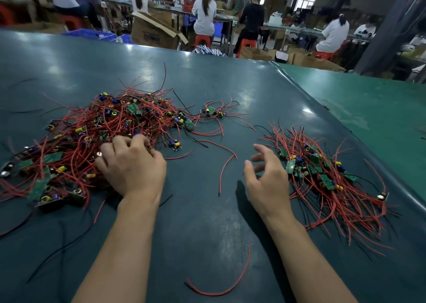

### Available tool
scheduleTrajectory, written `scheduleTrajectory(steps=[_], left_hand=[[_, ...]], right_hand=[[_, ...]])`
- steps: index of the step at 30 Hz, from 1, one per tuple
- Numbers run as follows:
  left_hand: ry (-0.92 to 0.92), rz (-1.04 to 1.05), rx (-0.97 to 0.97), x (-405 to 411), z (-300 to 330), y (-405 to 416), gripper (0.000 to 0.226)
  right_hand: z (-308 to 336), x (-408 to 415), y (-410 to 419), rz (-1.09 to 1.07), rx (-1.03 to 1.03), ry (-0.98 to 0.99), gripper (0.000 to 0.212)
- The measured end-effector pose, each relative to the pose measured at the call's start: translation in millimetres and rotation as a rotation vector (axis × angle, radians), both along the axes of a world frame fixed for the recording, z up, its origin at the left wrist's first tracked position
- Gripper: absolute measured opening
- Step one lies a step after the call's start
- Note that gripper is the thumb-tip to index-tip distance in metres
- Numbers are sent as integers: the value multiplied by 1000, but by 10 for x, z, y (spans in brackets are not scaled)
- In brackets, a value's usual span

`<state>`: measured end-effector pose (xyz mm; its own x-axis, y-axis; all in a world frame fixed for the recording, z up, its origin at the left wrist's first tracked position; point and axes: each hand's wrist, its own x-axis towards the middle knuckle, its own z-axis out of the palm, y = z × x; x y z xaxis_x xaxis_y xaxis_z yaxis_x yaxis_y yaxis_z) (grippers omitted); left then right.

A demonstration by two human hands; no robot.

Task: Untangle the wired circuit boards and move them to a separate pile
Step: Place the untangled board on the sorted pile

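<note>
The left hand [132, 164] is digging curled fingers into the tangled heap of red-wired green circuit boards [92, 141], though whether it is grasping anything cannot be told; the right hand [265, 176] is hovering released. Light and snag-prone, the boards are probably best taken by their edges.

You are looking at a moderately bright scene lit from overhead: pale patches of glare are lying across the glossy dark mat [207, 79]. Your right hand [265, 176] is casting a soft dark shadow just below and left of itself. The wide lens is bending the mat's far edge and stretching the corners. Your left hand [133, 162] is showing slight motion blur at the fingertips, and the seated workers [205, 10] behind are looking soft and hazy.
</note>
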<state>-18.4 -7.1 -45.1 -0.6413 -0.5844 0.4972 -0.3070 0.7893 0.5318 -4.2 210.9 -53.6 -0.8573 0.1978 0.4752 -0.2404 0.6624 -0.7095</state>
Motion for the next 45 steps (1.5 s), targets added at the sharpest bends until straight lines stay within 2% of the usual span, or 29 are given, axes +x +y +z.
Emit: scheduleTrajectory(steps=[2,5,13,17,20,25,31,35,37,38,40,41,43,45], left_hand=[[-95,3,47,-14,-21,-17,26],[-47,5,53,-19,-8,-48,21],[457,-11,-30,37,96,26,22],[670,-34,75,26,124,-120,36],[700,-82,161,54,145,-148,42],[822,-263,98,91,207,-4,32],[852,-188,-155,77,194,79,20],[905,-152,-141,86,228,60,20],[933,-216,-125,106,217,88,16],[946,-299,-112,133,209,151,11],[930,-485,-93,213,186,346,6],[906,-555,-103,253,167,449,6],[834,-683,-152,290,106,617,6],[768,-798,-179,281,71,701,10]], right_hand=[[-4,-7,0,-1,-6,-20,41],[0,-17,0,3,-23,-32,39],[3,-44,-6,13,-39,-50,34],[4,-30,11,15,-54,-65,33],[9,-22,11,21,-63,-68,32],[29,-16,16,13,-63,-92,27],[32,-18,30,0,-76,-119,22],[50,-3,34,16,-128,-112,12],[97,17,9,109,-277,-98,12],[131,27,1,202,-445,-117,15],[205,56,-15,455,-823,-257,26],[239,65,-25,553,-912,-366,37],[277,79,-48,674,-910,-560,56],[268,77,-59,696,-927,-591,51]])
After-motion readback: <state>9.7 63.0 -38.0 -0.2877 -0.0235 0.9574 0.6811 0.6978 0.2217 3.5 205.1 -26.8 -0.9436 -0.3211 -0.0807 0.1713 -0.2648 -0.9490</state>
